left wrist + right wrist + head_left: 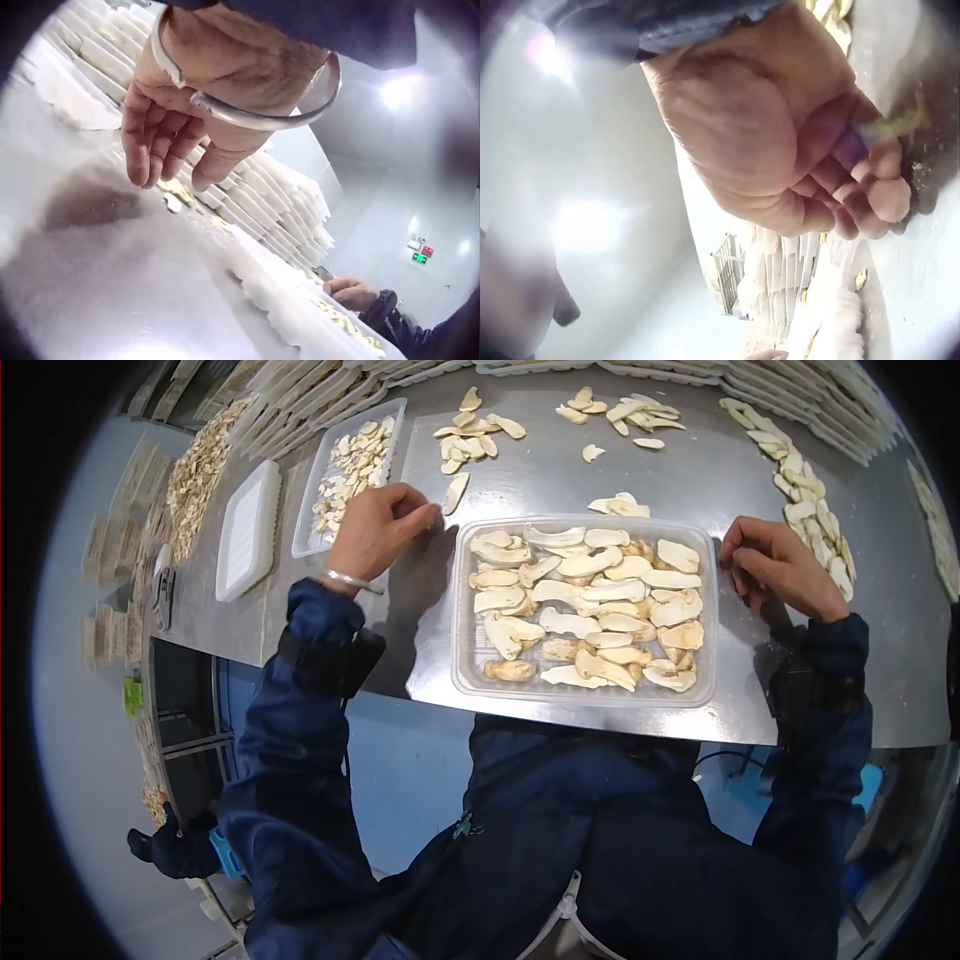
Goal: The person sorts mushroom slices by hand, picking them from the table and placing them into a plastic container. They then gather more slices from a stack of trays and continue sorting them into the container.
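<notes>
A clear plastic tray (461, 660) packed with pale mushroom slices (585, 605) sits in the middle of the steel table. My left hand (425, 512) hovers just left of it, fingers loosely curled. Its fingertips are close to a single loose slice (455, 492). In the left wrist view the left hand (169, 176) hangs above the table and holds nothing. My right hand (735, 565) sits at the tray's right edge with its fingers curled in. In the right wrist view the right hand (855, 202) is balled up, and no held thing shows.
A second clear tray (300, 535), partly filled with slices, and a white lid (248, 530) lie at the far left. Loose slices lie in groups at the back (470, 438) and along the right (810, 495). Stacked trays (300, 390) line the far edge.
</notes>
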`<state>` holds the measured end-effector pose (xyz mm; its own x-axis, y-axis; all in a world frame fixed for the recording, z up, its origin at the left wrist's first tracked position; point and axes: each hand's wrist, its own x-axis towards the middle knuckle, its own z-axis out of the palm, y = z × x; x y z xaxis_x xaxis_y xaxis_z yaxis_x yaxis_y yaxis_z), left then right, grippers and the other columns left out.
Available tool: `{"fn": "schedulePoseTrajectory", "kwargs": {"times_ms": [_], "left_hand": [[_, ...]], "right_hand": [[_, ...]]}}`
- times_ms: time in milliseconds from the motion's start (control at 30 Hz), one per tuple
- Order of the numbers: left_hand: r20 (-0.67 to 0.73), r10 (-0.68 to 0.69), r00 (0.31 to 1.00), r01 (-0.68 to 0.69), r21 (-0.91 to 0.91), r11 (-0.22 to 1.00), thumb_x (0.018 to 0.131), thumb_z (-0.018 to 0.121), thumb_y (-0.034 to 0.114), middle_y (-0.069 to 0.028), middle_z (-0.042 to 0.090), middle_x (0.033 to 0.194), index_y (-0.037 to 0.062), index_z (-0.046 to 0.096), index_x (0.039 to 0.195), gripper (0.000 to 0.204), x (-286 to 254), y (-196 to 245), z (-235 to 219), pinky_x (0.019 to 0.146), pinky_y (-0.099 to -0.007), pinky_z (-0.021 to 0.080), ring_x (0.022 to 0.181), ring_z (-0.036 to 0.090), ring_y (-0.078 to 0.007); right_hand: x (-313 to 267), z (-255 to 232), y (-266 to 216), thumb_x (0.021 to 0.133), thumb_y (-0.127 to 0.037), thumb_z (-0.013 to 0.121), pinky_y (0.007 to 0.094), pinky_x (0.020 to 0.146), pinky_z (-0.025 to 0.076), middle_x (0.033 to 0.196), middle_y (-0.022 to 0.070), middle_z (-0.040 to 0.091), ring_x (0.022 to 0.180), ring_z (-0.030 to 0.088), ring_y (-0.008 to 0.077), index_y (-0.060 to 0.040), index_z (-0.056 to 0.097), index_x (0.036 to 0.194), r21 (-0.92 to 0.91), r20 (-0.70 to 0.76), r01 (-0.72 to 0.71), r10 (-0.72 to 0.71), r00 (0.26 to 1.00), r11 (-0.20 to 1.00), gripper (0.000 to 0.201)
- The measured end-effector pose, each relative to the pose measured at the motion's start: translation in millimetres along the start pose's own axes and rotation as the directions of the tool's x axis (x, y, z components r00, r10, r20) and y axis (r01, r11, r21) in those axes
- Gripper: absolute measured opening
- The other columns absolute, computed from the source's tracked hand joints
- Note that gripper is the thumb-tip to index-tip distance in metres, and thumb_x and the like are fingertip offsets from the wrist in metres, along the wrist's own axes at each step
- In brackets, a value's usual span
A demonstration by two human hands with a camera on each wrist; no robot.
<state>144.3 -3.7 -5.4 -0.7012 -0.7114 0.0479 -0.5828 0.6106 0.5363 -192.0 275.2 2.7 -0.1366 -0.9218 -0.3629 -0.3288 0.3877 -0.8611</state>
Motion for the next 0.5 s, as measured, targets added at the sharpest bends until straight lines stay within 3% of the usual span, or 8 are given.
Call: {"fn": "schedulePoseTrajectory", "kwargs": {"times_ms": [100, 133, 200, 333, 433, 500], "left_hand": [[-0.001, -0.025, 1.0, 0.025, 0.075, 0.997, 0.078, 0.074, 0.037, -0.0105, 0.068, 0.07, 0.001, 0.07, 0.081, 0.036, 15.7, -3.5, 10.9, 0.063, -0.0328, 0.051, 0.064, 0.065, -0.0212], [0.004, 0.019, 1.0, -0.019, 0.164, 0.986, 0.076, 0.075, 0.034, -0.0112, 0.067, 0.07, 0.0005, 0.069, 0.08, 0.034, 19.2, 0.6, 12.0, 0.063, -0.0338, 0.051, 0.065, 0.065, -0.0235], [0.025, 0.044, 0.999, -0.048, 0.169, 0.984, 0.076, 0.075, 0.031, -0.0117, 0.067, 0.07, 0.0004, 0.069, 0.079, 0.032, 27.7, 0.5, 15.6, 0.064, -0.0342, 0.051, 0.066, 0.065, -0.0247], [0.073, 0.046, 0.996, -0.054, 0.114, 0.992, 0.074, 0.075, 0.026, -0.013, 0.067, 0.07, 0.001, 0.069, 0.078, 0.026, 33.5, 4.1, 20.0, 0.065, -0.0346, 0.051, 0.067, 0.065, -0.026], [0.073, 0.093, 0.993, -0.097, 0.045, 0.994, 0.076, 0.073, 0.023, -0.0142, 0.068, 0.073, 0.0001, 0.071, 0.082, 0.024, 32.6, -2.3, 19.6, 0.065, -0.0334, 0.051, 0.067, 0.065, -0.0239], [0.061, 0.132, 0.989, -0.13, -0.035, 0.991, 0.078, 0.071, 0.023, -0.0146, 0.069, 0.074, -0.0006, 0.071, 0.086, 0.025, 24.7, 2.8, 12.2, 0.065, -0.0325, 0.051, 0.067, 0.065, -0.0222]], "right_hand": [[-16.5, 3.7, -14.6, 0.089, -0.007, 0.047, 0.0239, 0.051, 0.046, 0.068, 0.0035, 0.057, 0.056, 0.054, 0.0087, 0.0013, 0.057, 0.094, -0.151, -0.096, -0.005, -0.01, 0.995, 0.988, 0.014], [-24.7, 3.2, -16.9, 0.09, -0.007, 0.046, 0.0243, 0.051, 0.046, 0.068, 0.0036, 0.056, 0.056, 0.054, 0.0089, 0.0016, 0.056, 0.093, -0.197, -0.141, 0.018, -0.046, 0.989, 0.98, 0.013], [-43.1, 2.9, -21.1, 0.091, -0.006, 0.047, 0.0252, 0.053, 0.045, 0.069, 0.0038, 0.056, 0.058, 0.054, 0.0099, 0.0024, 0.055, 0.095, -0.325, -0.253, 0.011, -0.098, 0.962, 0.946, 0.012], [-82.5, 14.4, 2.4, 0.092, -0.003, 0.048, 0.025, 0.055, 0.044, 0.071, 0.0047, 0.057, 0.06, 0.053, 0.0096, 0.0008, 0.056, 0.098, -0.252, -0.465, -0.03, -0.093, 0.88, 0.967, 0.011], [-100.5, 33.5, 24.6, 0.094, -0.003, 0.049, 0.0223, 0.059, 0.043, 0.077, 0.0018, 0.055, 0.068, 0.051, 0.0068, -0.0009, 0.057, 0.103, -0.214, -0.545, -0.063, -0.066, 0.836, 0.975, 0.012], [-109.1, 43.9, 38.2, 0.095, -0.005, 0.051, 0.023, 0.063, 0.043, 0.08, 0.0026, 0.057, 0.071, 0.052, 0.0077, 0.0, 0.057, 0.103, -0.332, -0.6, -0.092, -0.135, 0.789, 0.939, 0.011]]}}
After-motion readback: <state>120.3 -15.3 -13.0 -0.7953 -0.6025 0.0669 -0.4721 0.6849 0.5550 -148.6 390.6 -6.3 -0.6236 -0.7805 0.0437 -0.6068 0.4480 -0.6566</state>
